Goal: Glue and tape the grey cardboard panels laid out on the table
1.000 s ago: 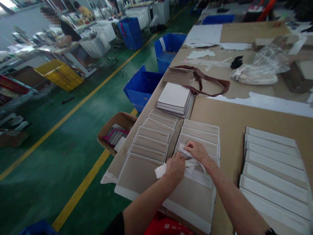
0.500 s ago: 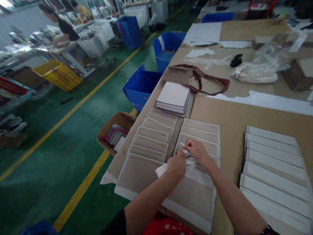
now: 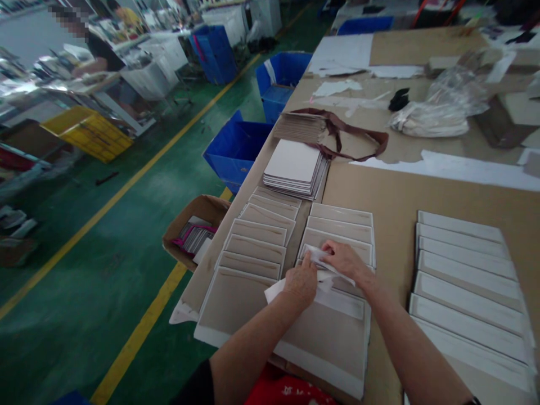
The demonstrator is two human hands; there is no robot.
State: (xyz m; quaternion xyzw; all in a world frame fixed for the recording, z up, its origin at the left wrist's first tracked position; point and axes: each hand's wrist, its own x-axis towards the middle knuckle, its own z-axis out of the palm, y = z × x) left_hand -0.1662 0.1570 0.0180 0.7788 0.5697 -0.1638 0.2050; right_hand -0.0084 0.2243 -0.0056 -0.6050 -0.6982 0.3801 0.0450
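My right hand [image 3: 343,260] pinches the edge of a thin white strip [image 3: 316,256], which looks like backing paper. The strip lies across a fanned row of grey-beige boards [image 3: 341,233] in front of me. Close on its left, my left hand [image 3: 301,284] has its index fingertip on the strip, the other fingers curled under. More white paper [image 3: 274,290] sticks out beneath that hand on both sides, over the nearest board [image 3: 329,332]. To the left lies a second overlapped row of boards [image 3: 255,247], each with a brownish line along its upper part.
A third row of white-edged boards [image 3: 468,287] lies at right. Beyond the rows are a stack of pale boards [image 3: 292,163], a brown strap [image 3: 371,138] and a plastic bag [image 3: 434,118]. A cardboard box [image 3: 172,225] and blue bins [image 3: 236,152] stand on the floor; a person works far left.
The white strip now shows longer between my hands, its loose end stretching right under my right hand. My hands stay nearly in place; the view has shifted slightly.
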